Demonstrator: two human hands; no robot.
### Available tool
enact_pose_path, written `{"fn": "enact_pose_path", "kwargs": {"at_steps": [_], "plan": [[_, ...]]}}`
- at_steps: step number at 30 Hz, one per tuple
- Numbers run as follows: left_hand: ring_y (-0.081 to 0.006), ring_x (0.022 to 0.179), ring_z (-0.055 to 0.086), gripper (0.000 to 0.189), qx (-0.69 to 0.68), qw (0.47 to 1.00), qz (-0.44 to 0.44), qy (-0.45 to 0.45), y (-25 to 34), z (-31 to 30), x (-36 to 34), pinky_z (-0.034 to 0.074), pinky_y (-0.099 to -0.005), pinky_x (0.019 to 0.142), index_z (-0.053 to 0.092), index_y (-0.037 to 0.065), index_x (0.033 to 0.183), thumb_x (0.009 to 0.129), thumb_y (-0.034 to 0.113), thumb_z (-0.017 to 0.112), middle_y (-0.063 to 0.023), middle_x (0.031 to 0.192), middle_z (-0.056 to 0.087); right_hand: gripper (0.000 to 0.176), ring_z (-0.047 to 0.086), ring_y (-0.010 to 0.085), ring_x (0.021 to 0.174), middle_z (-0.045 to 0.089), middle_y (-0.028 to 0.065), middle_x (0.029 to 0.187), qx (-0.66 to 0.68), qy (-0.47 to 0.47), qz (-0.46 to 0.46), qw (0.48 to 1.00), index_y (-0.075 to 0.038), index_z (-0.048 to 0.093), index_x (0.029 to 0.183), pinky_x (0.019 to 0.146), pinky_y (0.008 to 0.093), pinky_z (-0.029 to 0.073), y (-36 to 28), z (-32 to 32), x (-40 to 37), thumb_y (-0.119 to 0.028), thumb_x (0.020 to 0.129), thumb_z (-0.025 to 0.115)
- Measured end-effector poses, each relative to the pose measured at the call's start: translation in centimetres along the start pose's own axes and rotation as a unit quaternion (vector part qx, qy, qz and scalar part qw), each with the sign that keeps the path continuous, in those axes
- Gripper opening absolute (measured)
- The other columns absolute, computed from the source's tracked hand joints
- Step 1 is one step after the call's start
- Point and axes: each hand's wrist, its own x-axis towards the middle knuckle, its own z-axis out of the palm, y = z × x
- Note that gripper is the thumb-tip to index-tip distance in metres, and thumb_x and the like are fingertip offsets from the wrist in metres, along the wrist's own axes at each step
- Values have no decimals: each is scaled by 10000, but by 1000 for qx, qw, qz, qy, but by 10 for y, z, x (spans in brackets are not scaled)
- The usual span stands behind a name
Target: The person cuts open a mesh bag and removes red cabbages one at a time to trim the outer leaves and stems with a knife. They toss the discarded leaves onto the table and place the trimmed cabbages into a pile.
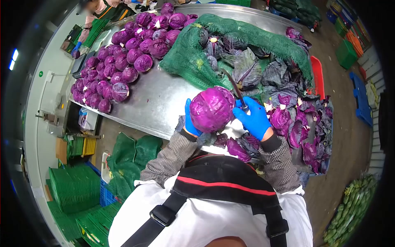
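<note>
A peeled red cabbage rests in my left hand, blue-gloved fingers wrapped around its left side. My right hand, also in a blue glove, grips a knife by its handle, the dark curved blade pointing up and away just right of the cabbage. Beyond them a green mesh sack lies open on the metal table, with dark, untrimmed cabbages in it. Loose outer leaves are heaped right of my right hand, and more lie under my wrists.
Many trimmed cabbages are piled at the table's left. A person stands past its far left corner. Green crates and a green mesh sack are on the floor at left. A red crate stands by the right edge; green vegetables lie lower right.
</note>
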Motion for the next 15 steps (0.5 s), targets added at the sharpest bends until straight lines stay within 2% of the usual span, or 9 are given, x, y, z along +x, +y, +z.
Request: {"fn": "enact_pose_path", "kwargs": {"at_steps": [4,6,7,9,10,12,15], "plan": [[-351,1249,331,786,57,998,-11,0,17,-14,-7,240,-539,1033,268,134,1370,804,679,264,-155,1390,294,265,498,101,518,563,44,640,30,15,19,999,-58,586,913,522,282,418,22,15,10,-269,764,648],[-356,1243,338,807,249,947,22,204,20,-8,-9,249,-533,1032,285,124,1363,792,694,271,-165,1378,311,262,506,91,501,555,30,632,70,24,8,997,-52,570,936,480,272,414,24,21,12,-246,775,642],[-356,1243,338,807,249,946,21,205,24,-10,-11,249,-533,1032,285,124,1363,792,694,271,-165,1378,311,262,506,91,501,555,30,632,70,24,10,997,-52,570,936,480,272,414,22,20,10,-246,775,642],[-353,1239,346,805,215,957,15,192,31,-15,-13,259,-527,1029,299,111,1355,794,688,282,-165,1366,332,266,508,88,483,547,22,640,199,-54,100,973,-39,547,964,434,245,408,1,13,5,-224,790,626],[-353,1239,346,805,214,958,11,193,35,-21,-14,259,-527,1029,299,111,1355,794,688,282,-165,1366,332,268,492,80,457,538,19,655,158,-68,85,981,-30,527,981,400,223,401,4,14,6,-212,803,611],[-350,1232,357,806,322,935,-7,148,44,-28,-15,268,-526,1025,297,105,1355,793,684,299,-161,1364,338,259,494,81,456,538,22,659,152,-62,83,983,-29,530,979,405,229,406,6,18,5,-202,802,609],[-349,1229,361,813,355,924,-24,138,49,-27,-17,273,-527,1021,296,101,1355,789,684,317,-155,1364,342,248,500,84,457,539,28,666,161,-50,95,981,-29,531,985,410,235,413,11,24,3,-179,801,603]]}}
